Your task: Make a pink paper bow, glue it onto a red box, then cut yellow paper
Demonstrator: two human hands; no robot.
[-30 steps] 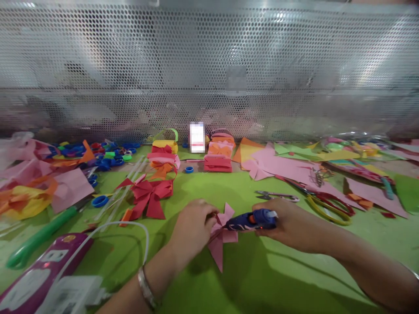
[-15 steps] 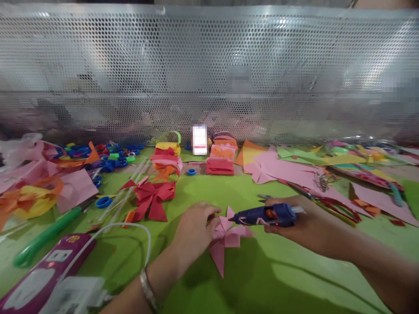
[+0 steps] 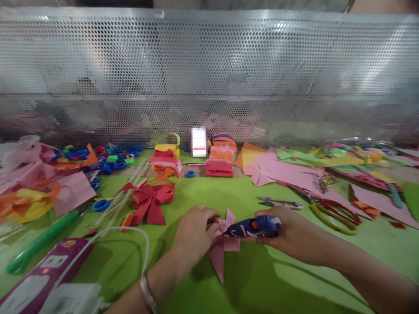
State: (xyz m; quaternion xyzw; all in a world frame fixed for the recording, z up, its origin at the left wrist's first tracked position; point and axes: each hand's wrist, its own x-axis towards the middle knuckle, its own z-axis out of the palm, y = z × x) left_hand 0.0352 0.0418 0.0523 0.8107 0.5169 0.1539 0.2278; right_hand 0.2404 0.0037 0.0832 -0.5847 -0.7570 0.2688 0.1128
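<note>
On the bright green tabletop [image 3: 288,279], straight in front of the person, lies a pointed star of folded pink paper [image 3: 226,243]. The left hand [image 3: 194,231] pinches its left side, thumb and fingers nearly together. The right hand [image 3: 291,231] is wrapped around a dark blue plastic glue gun [image 3: 252,227]. Half a second ago its nozzle stood off rightward; now it's back at the star's centre, and the small metal snips [image 3: 279,203] beyond show more fully.

I ct 2 hands [image 3: 195,231], 1 glue gun [image 3: 252,228], 1 pwr strip [image 3: 70,250], 1 pr snips [image 3: 276,202].
</note>
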